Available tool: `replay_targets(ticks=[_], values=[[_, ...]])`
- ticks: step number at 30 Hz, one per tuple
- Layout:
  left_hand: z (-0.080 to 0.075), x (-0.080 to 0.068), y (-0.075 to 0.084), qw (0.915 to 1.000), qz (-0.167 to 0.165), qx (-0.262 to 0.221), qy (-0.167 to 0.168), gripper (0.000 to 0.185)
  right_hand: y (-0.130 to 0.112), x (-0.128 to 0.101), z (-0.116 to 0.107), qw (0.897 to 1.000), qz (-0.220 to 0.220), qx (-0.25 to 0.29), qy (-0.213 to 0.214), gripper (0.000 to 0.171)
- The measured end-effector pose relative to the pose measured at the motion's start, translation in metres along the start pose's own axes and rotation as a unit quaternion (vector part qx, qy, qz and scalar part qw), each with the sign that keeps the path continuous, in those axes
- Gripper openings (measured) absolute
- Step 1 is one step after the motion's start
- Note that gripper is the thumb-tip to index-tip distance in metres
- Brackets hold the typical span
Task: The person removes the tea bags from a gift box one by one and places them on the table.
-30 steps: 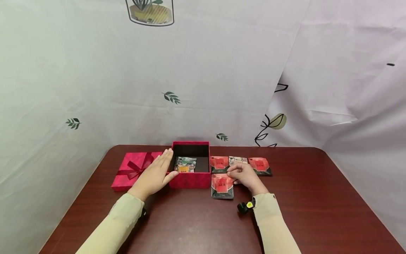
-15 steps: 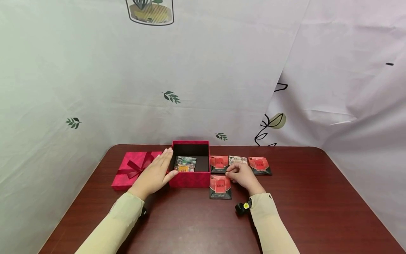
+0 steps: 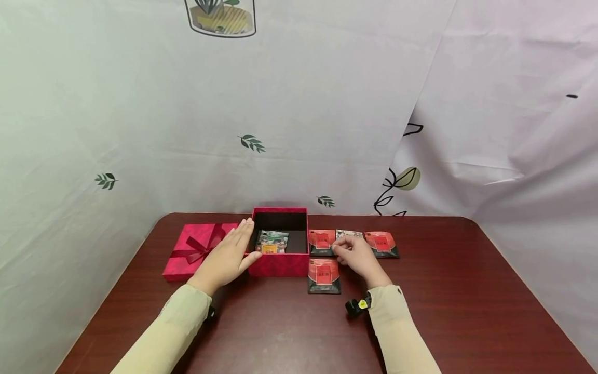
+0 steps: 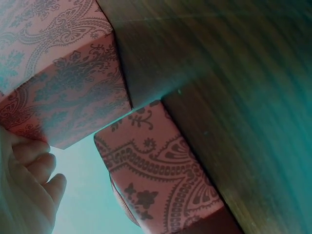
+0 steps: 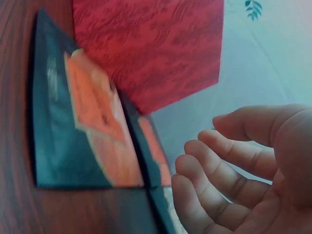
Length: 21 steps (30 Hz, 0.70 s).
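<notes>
Looking down past our two pale sleeves, we find a red-and-black packet (image 3: 324,276) lying flat on the brown table (image 3: 444,291) just in front of our right hand (image 3: 357,258), a little to its left and apart from the fingers. That hand hovers low with its fingers loosely curled and its palm empty (the wrist view shows nothing between fingers and thumb). Just beyond its fingertips lies a row of three more packets: a red one (image 3: 322,241) to the left, a pale one (image 3: 348,235) partly hidden by the knuckles, and another red one (image 3: 381,244) to the right. Whether the fingertips touch the pale packet we cannot tell.

Our left hand (image 3: 229,258) lies flat and open against the left wall of the open red box (image 3: 280,264), fingers straight along the rim and thumb pressed on the front corner. Inside the box, right of that hand, rests a green-and-yellow packet (image 3: 273,242). Left of the hand, touching the box, sits the red lid (image 3: 189,254) with its ribbon bow.
</notes>
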State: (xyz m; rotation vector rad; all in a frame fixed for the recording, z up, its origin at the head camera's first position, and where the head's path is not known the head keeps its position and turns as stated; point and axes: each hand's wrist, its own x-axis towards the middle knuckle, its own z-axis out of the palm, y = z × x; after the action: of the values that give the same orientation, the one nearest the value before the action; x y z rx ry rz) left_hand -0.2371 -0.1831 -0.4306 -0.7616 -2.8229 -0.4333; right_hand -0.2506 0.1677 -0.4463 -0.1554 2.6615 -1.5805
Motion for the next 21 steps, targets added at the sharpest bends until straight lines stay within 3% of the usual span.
replay_targets(ticks=[7, 12, 21], values=[[0.000, 0.000, -0.001, 1.0000, -0.001, -0.003, -0.004, 0.083, -0.021, -0.006, 0.006, 0.998, -0.045, 0.031, 0.039, 0.014], [0.000, 0.001, -0.001, 1.0000, -0.002, -0.004, -0.005, 0.083, -0.039, -0.010, 0.014, 0.991, -0.078, 0.087, 0.064, 0.010], [0.000, 0.000, -0.001, 1.0000, -0.001, -0.004, -0.006, 0.082, -0.075, -0.015, 0.035, 0.977, -0.124, 0.173, 0.030, 0.015]])
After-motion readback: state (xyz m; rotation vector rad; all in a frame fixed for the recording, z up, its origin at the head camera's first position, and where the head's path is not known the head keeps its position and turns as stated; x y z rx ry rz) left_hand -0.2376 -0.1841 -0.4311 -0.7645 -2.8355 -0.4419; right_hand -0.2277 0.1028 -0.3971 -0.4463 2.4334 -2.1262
